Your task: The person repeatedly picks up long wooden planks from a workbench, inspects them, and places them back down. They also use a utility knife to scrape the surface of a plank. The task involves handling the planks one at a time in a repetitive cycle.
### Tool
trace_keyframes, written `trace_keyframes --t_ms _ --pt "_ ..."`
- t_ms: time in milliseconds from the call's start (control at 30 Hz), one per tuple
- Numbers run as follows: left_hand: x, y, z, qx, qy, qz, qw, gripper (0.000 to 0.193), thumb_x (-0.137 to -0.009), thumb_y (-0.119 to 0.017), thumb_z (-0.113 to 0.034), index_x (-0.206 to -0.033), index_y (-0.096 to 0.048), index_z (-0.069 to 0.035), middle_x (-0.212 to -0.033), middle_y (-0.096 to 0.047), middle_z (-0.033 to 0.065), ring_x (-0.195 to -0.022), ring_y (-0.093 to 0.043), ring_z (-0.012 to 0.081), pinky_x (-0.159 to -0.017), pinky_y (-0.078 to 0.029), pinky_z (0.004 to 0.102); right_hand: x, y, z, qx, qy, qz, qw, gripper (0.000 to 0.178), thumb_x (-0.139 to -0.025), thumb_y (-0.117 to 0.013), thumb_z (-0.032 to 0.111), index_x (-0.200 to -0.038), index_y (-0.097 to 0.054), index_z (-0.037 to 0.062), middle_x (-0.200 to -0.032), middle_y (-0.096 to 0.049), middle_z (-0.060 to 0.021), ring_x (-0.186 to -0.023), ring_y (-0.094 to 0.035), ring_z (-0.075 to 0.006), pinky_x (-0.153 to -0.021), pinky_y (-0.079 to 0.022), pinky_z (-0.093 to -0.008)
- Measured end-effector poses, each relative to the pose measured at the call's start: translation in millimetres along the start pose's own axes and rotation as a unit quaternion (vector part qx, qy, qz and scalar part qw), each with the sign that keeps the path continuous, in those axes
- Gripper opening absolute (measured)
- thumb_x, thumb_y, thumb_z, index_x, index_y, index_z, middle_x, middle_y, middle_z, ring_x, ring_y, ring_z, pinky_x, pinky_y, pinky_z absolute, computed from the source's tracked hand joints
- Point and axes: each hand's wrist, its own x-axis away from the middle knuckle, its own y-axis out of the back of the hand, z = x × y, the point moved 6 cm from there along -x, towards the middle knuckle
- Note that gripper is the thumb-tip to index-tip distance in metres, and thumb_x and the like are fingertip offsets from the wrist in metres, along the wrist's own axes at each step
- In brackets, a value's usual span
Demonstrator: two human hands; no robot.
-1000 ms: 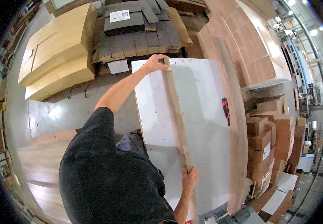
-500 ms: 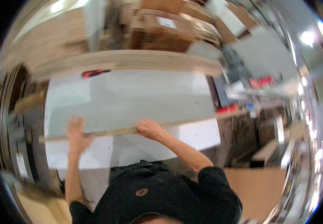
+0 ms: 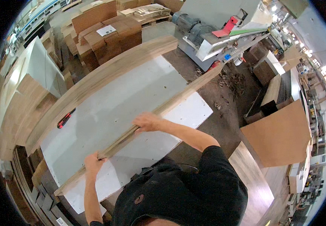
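Note:
A long, narrow wooden plank (image 3: pixel 178 96) runs diagonally across a white board (image 3: pixel 112 113), from near my left side to the far right. My left hand (image 3: pixel 93 162) is closed around the plank toward its near end. Farther along the same plank, my right hand (image 3: pixel 147 122) grips it, fingers wrapped over the far edge. The fingertips of both hands are partly hidden behind the wood. Along the board's far side lies a stack of similar planks (image 3: pixel 106 81). Beside that stack rests a red and black hand tool (image 3: pixel 65 118), its exact kind unclear.
Stacks of brown cardboard (image 3: pixel 112 39) stand beyond the board. At the far right is a grey machine with motors (image 3: pixel 198 30) and a red part (image 3: pixel 227 28). A brown panel (image 3: pixel 279 133) stands at the right. Wood pieces (image 3: pixel 23 169) lie at the left.
The view has swung, so the board and plank now appear diagonal. My left hand, earlier with its fingers spread at the plank, is now closed on it. My right hand keeps its grip.

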Motion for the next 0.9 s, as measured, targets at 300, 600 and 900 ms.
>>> trace_keyframes --t_ms 300,600,900 --pt "-46.4 13.6 12.1 0.100 0.022 0.112 0.988 0.051 -0.058 -0.090 -0.032 -0.084 -0.065 0.004 -0.075 -0.065 0.0223 -0.068 -0.064 0.0335 -0.065 -0.049 0.0429 -12.7 8.0 -50.9 -0.001 -0.062 0.021 0.998 0.044 -0.092 -0.060 0.053 -0.090 -0.062 0.0091 -0.087 -0.063 -0.0124 -0.091 -0.064 -0.0326 -0.074 -0.051 -0.0467" --pt "-10.2 -11.8 29.9 0.093 0.042 0.024 0.994 0.051 -0.064 -0.089 -0.030 -0.091 -0.061 0.003 -0.083 -0.064 0.0248 -0.078 -0.060 0.0453 -0.068 -0.048 0.0488 13.2 26.2 -25.7 0.017 -0.023 -0.109 0.994 0.047 -0.091 -0.059 0.057 -0.087 -0.063 0.0097 -0.083 -0.061 -0.0091 -0.086 -0.063 -0.0280 -0.079 -0.049 -0.0431" --pt "13.3 -22.8 19.7 -0.039 0.044 -0.015 0.998 0.048 -0.074 -0.084 -0.036 -0.097 -0.062 0.000 -0.082 -0.066 0.0246 -0.081 -0.063 0.0472 -0.073 -0.050 0.0524 35.4 23.3 -13.4 0.028 -0.016 -0.113 0.993 0.045 -0.095 -0.055 0.056 -0.089 -0.063 0.0117 -0.082 -0.056 -0.0062 -0.080 -0.059 -0.0259 -0.081 -0.046 -0.0406"
